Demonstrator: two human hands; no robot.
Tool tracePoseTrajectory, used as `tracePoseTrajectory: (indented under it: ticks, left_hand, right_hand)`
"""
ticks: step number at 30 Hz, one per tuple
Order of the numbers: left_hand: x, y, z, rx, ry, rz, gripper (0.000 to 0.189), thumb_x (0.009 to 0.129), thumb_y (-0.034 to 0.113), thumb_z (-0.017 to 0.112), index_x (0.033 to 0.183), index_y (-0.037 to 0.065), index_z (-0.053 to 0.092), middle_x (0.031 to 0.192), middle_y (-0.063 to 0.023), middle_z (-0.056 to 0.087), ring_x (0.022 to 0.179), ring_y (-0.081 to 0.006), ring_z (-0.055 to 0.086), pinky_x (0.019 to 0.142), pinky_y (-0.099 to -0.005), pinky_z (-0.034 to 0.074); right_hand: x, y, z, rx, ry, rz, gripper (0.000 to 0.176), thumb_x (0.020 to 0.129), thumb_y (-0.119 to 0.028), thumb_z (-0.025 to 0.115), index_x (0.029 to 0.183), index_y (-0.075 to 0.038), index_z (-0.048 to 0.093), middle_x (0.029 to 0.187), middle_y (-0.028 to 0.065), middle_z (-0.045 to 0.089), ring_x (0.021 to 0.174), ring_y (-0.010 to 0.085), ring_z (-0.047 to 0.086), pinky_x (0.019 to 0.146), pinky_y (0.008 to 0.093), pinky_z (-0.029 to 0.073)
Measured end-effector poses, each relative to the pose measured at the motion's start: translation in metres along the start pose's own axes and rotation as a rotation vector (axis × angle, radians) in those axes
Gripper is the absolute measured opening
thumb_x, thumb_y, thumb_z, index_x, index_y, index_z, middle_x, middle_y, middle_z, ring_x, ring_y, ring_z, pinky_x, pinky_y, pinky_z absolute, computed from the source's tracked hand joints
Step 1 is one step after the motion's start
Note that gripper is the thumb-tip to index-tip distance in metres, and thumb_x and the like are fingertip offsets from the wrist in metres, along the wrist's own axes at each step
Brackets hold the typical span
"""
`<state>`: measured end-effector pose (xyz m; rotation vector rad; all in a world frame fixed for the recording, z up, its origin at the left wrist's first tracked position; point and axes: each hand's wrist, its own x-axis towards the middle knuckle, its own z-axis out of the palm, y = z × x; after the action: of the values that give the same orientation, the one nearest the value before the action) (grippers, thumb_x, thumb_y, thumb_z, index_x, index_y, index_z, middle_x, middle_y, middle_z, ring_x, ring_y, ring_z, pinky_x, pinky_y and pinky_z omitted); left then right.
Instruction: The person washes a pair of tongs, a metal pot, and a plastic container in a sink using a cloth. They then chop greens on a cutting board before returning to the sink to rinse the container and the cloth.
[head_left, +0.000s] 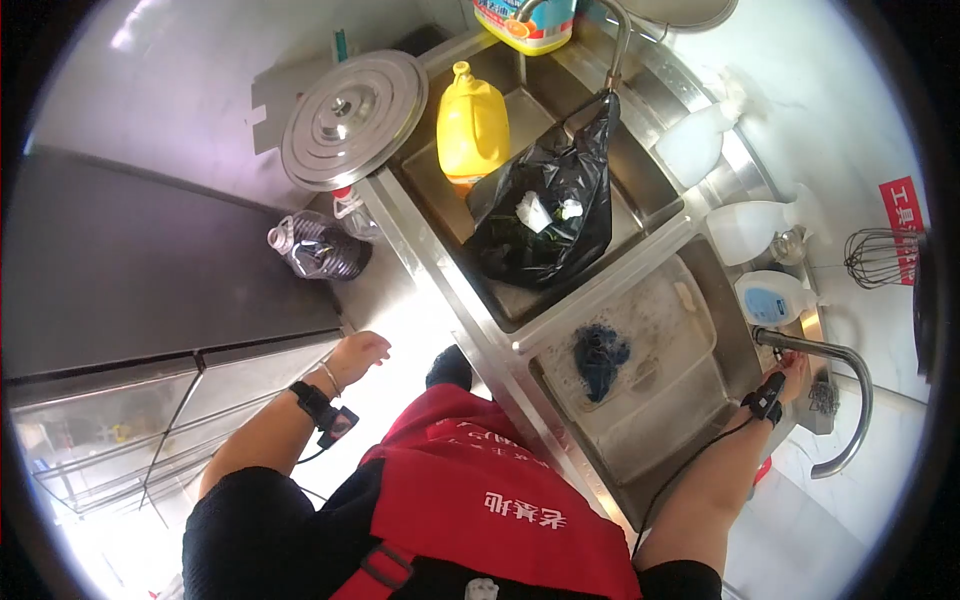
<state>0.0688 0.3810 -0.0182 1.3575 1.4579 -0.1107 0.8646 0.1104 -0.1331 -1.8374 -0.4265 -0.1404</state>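
Observation:
At the base of the curved faucet [830, 352], beside the right sink basin, my right hand [790, 376] has its fingers at the fitting; the faucet partly hides them. My left hand [360, 356] hangs in the air left of the sink, touching nothing, its fingers partly curled. A dark blue cloth [598, 362] lies in a translucent tray [690, 345] with cloudy, soapy water in the near basin. In the far basin, a black plastic bag [545, 225] holds white scraps, next to a yellow jug [472, 125].
A round metal lid [355, 120] leans at the sink's left corner, with a clear plastic bottle [318, 247] below it. White bottles [742, 230] line the wall side. A whisk [880, 258] hangs at the right. A grey cabinet [160, 260] stands at the left.

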Motion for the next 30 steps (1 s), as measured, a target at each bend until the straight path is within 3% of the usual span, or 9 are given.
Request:
tracePoseTrajectory:
  ticks: [1, 8, 10, 12, 14, 16, 20, 25, 30]
  left_hand:
    - [-0.002, -0.007, -0.003, -0.006, 0.0, -0.027, 0.029, 0.086, 0.022, 0.055, 0.1, -0.002, 0.061, 0.088, -0.0105, 0.067, 0.078, -0.0168, 0.063, 0.073, -0.0292, 0.051]
    - [0.006, -0.045, -0.002, -0.068, -0.103, -0.137, 0.029, 0.09, 0.024, 0.052, 0.107, 0.001, 0.059, 0.095, -0.0084, 0.065, 0.083, -0.0141, 0.06, 0.072, -0.0264, 0.048]
    - [0.01, -0.04, -0.004, 0.001, -0.129, -0.095, 0.029, 0.09, 0.024, 0.053, 0.107, 0.001, 0.059, 0.095, -0.0089, 0.065, 0.084, -0.0149, 0.06, 0.072, -0.0275, 0.048]
    - [0.02, -0.046, -0.009, 0.038, -0.162, 0.043, 0.028, 0.09, 0.023, 0.054, 0.106, 0.001, 0.059, 0.095, -0.0091, 0.065, 0.083, -0.0156, 0.06, 0.074, -0.0286, 0.049]
    - [0.028, -0.039, -0.014, 0.097, -0.166, 0.076, 0.028, 0.089, 0.023, 0.055, 0.105, 0.0, 0.059, 0.093, -0.0095, 0.065, 0.082, -0.0156, 0.061, 0.075, -0.0293, 0.049]
    - [0.046, -0.044, -0.021, 0.15, -0.126, 0.191, 0.028, 0.085, 0.026, 0.057, 0.096, 0.001, 0.063, 0.084, -0.0091, 0.067, 0.08, -0.0154, 0.063, 0.073, -0.0292, 0.049]
    - [0.088, -0.038, -0.035, 0.502, -0.204, 0.472, 0.027, 0.084, 0.027, 0.058, 0.096, 0.004, 0.064, 0.09, -0.0124, 0.066, 0.084, -0.024, 0.064, 0.077, -0.0334, 0.049]
    - [0.141, -0.044, -0.035, 0.667, -0.453, 0.455, 0.026, 0.083, 0.027, 0.058, 0.096, 0.005, 0.064, 0.091, -0.0133, 0.067, 0.088, -0.0248, 0.064, 0.078, -0.034, 0.049]
    - [0.179, -0.047, -0.024, 0.951, -0.589, 0.542, 0.028, 0.081, 0.029, 0.058, 0.092, 0.004, 0.064, 0.091, -0.014, 0.066, 0.087, -0.0283, 0.063, 0.078, -0.036, 0.049]
  right_hand:
    - [-0.007, -0.028, 0.007, 0.553, 0.046, 0.277, 0.025, 0.095, -0.021, 0.05, 0.111, -0.003, 0.058, 0.085, 0.0046, 0.061, 0.076, 0.0119, 0.058, 0.063, 0.0207, 0.048]
    - [0.007, -0.018, -0.007, 0.398, -0.069, 0.39, 0.028, 0.093, -0.023, 0.053, 0.107, 0.001, 0.057, 0.089, 0.0086, 0.061, 0.075, 0.0186, 0.058, 0.068, 0.0293, 0.05]
    - [-0.008, -0.032, 0.007, 0.111, -0.084, 0.371, 0.031, 0.092, -0.028, 0.053, 0.111, -0.003, 0.054, 0.09, 0.0071, 0.06, 0.079, 0.0196, 0.057, 0.067, 0.0303, 0.049]
    - [-0.038, -0.041, 0.015, 0.669, -0.001, 0.587, 0.035, 0.091, -0.028, 0.052, 0.117, -0.006, 0.051, 0.094, 0.0066, 0.059, 0.086, 0.0206, 0.055, 0.074, 0.0321, 0.047]
    - [-0.061, 0.056, -0.007, -0.833, -0.342, -0.518, 0.021, 0.093, -0.025, 0.048, 0.104, -0.008, 0.055, 0.086, 0.0036, 0.057, 0.081, 0.0174, 0.056, 0.064, 0.0258, 0.046]
    - [-0.173, -0.123, 0.035, 0.143, -0.168, 0.403, 0.029, 0.092, -0.024, 0.051, 0.116, -0.009, 0.055, 0.096, 0.003, 0.061, 0.086, 0.018, 0.058, 0.068, 0.0277, 0.046]
    - [-0.304, -0.236, -0.009, -0.455, -0.519, 0.268, 0.027, 0.087, -0.019, 0.057, 0.111, -0.007, 0.063, 0.103, 0.015, 0.064, 0.099, 0.0214, 0.06, 0.085, 0.0346, 0.046]
    - [-0.483, -0.288, -0.104, -0.666, -0.231, 0.355, 0.025, 0.085, -0.023, 0.057, 0.101, -0.006, 0.065, 0.095, 0.0148, 0.066, 0.089, 0.0288, 0.063, 0.078, 0.0366, 0.048]
    - [-0.714, -0.278, -0.165, -0.857, -0.247, 0.887, 0.034, 0.084, -0.034, 0.047, 0.098, -0.009, 0.066, 0.095, 0.0193, 0.064, 0.092, 0.0382, 0.06, 0.081, 0.0445, 0.047]
